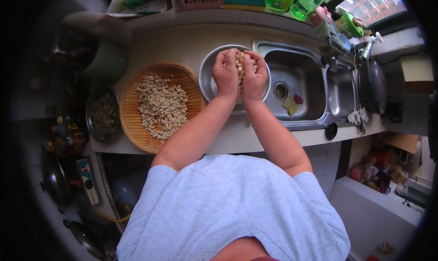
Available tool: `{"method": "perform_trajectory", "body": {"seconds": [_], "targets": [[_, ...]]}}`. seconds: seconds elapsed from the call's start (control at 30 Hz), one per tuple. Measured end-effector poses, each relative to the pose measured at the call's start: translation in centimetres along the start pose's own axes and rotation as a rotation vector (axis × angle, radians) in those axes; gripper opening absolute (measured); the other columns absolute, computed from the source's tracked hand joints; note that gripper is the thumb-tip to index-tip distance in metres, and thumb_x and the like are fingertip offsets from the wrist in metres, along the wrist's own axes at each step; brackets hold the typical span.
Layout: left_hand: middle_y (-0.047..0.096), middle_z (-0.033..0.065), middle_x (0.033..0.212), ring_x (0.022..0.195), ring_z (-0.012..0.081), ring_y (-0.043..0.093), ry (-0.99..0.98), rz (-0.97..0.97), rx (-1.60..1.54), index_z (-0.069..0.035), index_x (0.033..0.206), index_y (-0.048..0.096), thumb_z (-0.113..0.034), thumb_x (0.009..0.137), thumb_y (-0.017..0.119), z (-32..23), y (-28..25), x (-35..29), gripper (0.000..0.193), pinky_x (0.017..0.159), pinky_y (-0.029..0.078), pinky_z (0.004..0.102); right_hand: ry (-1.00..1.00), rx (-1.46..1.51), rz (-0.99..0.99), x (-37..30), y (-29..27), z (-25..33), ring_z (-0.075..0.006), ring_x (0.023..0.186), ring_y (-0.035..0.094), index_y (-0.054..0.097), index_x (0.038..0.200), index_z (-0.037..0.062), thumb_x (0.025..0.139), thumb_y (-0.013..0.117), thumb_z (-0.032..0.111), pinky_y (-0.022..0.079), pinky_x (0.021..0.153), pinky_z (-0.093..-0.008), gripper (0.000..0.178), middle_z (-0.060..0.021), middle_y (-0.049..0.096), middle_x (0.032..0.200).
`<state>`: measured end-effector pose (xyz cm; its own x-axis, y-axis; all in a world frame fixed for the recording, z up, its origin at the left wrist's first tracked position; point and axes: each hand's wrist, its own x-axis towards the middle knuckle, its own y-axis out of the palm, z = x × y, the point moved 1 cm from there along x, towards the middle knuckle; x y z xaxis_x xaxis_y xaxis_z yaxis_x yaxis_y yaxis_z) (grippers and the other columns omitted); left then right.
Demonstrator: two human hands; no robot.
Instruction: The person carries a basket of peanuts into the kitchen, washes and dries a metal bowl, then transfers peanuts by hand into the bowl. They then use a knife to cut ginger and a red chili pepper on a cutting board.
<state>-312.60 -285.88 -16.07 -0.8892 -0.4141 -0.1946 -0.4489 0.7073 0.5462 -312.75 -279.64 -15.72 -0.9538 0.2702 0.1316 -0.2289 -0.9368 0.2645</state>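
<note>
My left forearm (198, 129) slants rightward and my right forearm (275, 132) slants leftward, both bare, crossing the front edge of the bench (169, 39) until my wrists (227, 98) lie just beside each other. My left grip (226, 76) and right grip (254, 77) are cupped face to face with a narrow gap between them, fingers (220, 60) curled, thumbs (248, 64) pointing toward the bench's back edge.

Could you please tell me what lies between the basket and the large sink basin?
The head view shows a metal bowl, under the left hand and the right hand.
</note>
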Motion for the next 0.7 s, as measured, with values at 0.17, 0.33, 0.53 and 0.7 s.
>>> {"method": "perform_trajectory", "body": {"seconds": [0.17,0.33,0.53,0.7], "targets": [[0.065,0.0027,0.086,0.079,0.0079,0.058,0.114,-0.022,0.105,-0.004,0.091,0.063,-0.021,0.095,0.058,1.4,1.0,0.3,0.018,0.073,0.048,0.0232,-0.009,0.038,0.04,0.4,-1.0,-0.2,-0.0066,0.081,0.059,0.062,0.099,0.0037,0.094,0.06,0.012,0.049,0.073,-0.0213,0.01,-0.0013,0.064,0.09],[0.064,0.0016,0.078,0.073,0.0078,0.058,0.228,0.015,0.188,-0.004,0.081,0.06,-0.021,0.096,0.058,1.8,0.4,0.5,0.022,0.07,0.047,0.0229,-0.035,0.052,0.047,0.7,-1.2,0.0,-0.0052,0.079,0.058,0.061,0.096,0.004,0.095,0.059,0.011,0.048,0.07,-0.0195,0.008,0.0003,0.064,0.087],[0.064,0.0029,0.077,0.075,0.0101,0.059,0.054,0.05,0.005,-0.005,0.075,0.058,-0.018,0.095,0.057,1.2,-1.7,0.2,0.024,0.07,0.047,0.0243,0.023,-0.041,0.244,-0.5,-1.9,0.9,-0.0082,0.087,0.06,0.06,0.092,0.0005,0.095,0.056,0.009,0.049,0.076,-0.0218,0.01,-0.0047,0.062,0.099],[0.064,0.005,0.078,0.087,0.0133,0.061,0.002,0.073,-0.027,-0.005,0.069,0.057,-0.017,0.095,0.055,0.5,-2.0,-0.5,0.028,0.076,0.048,0.026,-0.108,-0.344,0.418,-1.9,-2.3,1.6,-0.0188,0.107,0.059,0.063,0.09,-0.0013,0.093,0.056,0.008,0.048,0.089,-0.0297,0.012,-0.0118,0.06,0.115]]}}
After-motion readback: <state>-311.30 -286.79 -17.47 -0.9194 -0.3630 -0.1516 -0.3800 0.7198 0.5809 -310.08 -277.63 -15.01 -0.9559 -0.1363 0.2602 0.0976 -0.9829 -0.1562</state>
